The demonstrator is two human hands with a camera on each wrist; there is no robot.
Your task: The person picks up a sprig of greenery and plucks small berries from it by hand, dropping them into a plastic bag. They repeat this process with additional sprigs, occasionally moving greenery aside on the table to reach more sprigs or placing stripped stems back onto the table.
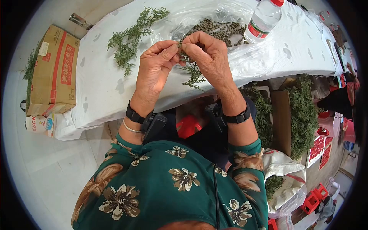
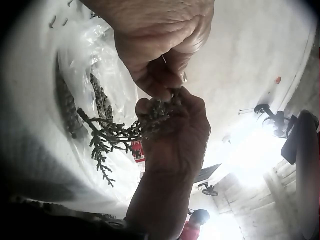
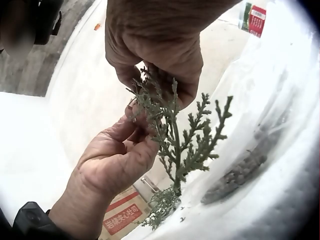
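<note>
Both hands meet over the near edge of the white-covered table (image 1: 103, 76), fingertips close together. My right hand (image 1: 211, 57) pinches a green conifer sprig (image 1: 193, 73) between thumb and fingers, its scaly twigs hanging below. With thumb and forefinger, my left hand (image 1: 155, 65) pinches the same sprig near its upper end. In the left wrist view the sprig (image 2: 102, 132) sticks out sideways from the right hand (image 2: 172, 150). The right wrist view has the left hand's fingertips (image 3: 140, 117) right at the twigs; the exact spot pinched is partly hidden by fingers.
Behind the hands, small round brown cones (image 1: 209, 27) lie in a clear plastic bag (image 1: 253, 57). A water bottle (image 1: 264, 21) stands at the right. Loose conifer branches (image 1: 128, 46) lie left, near a cardboard carton (image 1: 53, 71). More greenery (image 1: 303, 115) fills a box below.
</note>
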